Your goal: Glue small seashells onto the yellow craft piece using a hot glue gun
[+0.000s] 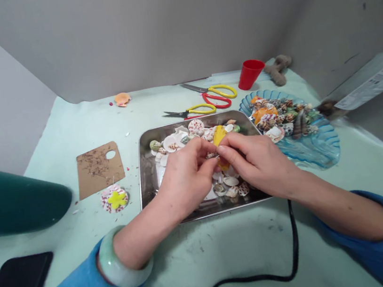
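Note:
Both hands meet over a steel tray (145, 169) that holds several small seashells. My left hand (185, 177) and my right hand (256, 160) pinch together on a yellow shell (219, 136), fingertips touching above the tray's middle. A small dark thing sits between the fingers; I cannot make it out. A pale green bangle (121, 267) circles my left wrist, and blue sleeves cover both forearms.
A blue glass dish (317, 149) of mixed shells stands right of the tray. Two scissors (207, 101), a red cup (250, 73), a brown card (98, 168), a glued shell flower (114, 198), a black cable (292, 253) and a dark green object (14, 201) lie around.

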`<state>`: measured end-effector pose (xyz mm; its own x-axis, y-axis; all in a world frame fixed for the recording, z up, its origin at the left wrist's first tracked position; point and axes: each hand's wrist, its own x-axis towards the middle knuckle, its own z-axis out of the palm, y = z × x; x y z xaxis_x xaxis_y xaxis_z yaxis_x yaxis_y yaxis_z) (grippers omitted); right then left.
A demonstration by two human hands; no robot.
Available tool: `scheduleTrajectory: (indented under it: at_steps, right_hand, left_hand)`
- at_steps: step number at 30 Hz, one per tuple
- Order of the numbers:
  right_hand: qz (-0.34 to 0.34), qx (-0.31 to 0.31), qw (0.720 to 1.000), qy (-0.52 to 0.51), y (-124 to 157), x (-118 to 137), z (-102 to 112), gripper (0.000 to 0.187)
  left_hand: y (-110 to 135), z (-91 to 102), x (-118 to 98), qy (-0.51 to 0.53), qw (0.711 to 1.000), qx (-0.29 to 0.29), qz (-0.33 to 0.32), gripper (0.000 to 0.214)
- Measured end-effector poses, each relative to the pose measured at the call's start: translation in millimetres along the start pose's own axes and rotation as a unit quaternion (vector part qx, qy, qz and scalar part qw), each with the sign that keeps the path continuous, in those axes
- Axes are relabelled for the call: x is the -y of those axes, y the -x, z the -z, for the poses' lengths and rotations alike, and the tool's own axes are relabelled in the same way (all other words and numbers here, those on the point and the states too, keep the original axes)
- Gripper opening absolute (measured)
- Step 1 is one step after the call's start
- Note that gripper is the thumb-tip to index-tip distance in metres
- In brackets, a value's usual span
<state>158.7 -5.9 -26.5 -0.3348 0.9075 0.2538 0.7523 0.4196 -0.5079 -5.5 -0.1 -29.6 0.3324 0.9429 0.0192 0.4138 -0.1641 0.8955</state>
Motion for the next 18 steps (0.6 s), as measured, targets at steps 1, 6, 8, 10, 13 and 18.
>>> scheduleTrajectory:
  at_steps: [1, 6, 8, 10, 13, 18]
  right_hand:
    - [0.001, 0.0, 1.0, -0.001, 0.2, 0.0, 0.0, 0.025]
    - [-0.002, 0.006, 1.0, -0.002, 0.6, -0.1, -0.1, 0.026]
    - [-0.002, 0.008, 1.0, -0.001, 0.2, -0.1, -0.1, 0.026]
    - [-0.004, 0.008, 1.0, 0.001, -0.4, 0.0, 0.0, 0.026]
    - [-0.008, 0.005, 1.0, 0.006, -0.7, 0.2, 0.1, 0.027]
    - [-0.006, -0.004, 1.0, 0.006, -0.3, 0.1, 0.1, 0.028]
  left_hand:
    - [0.0, 0.1, -0.4, 0.001, 1.0, 0.0, 0.001, 0.012]
    - [0.3, 0.4, -2.5, 0.015, 1.0, 0.004, 0.008, 0.009]
    - [0.4, 0.3, -2.8, 0.028, 1.0, 0.009, 0.01, 0.008]
    - [0.3, 0.1, -2.5, 0.041, 0.999, 0.013, 0.011, 0.008]
    - [0.0, -0.4, -1.7, 0.051, 0.998, 0.024, 0.011, 0.009]
    - [0.5, -0.6, -2.6, 0.048, 0.998, 0.027, 0.016, 0.008]
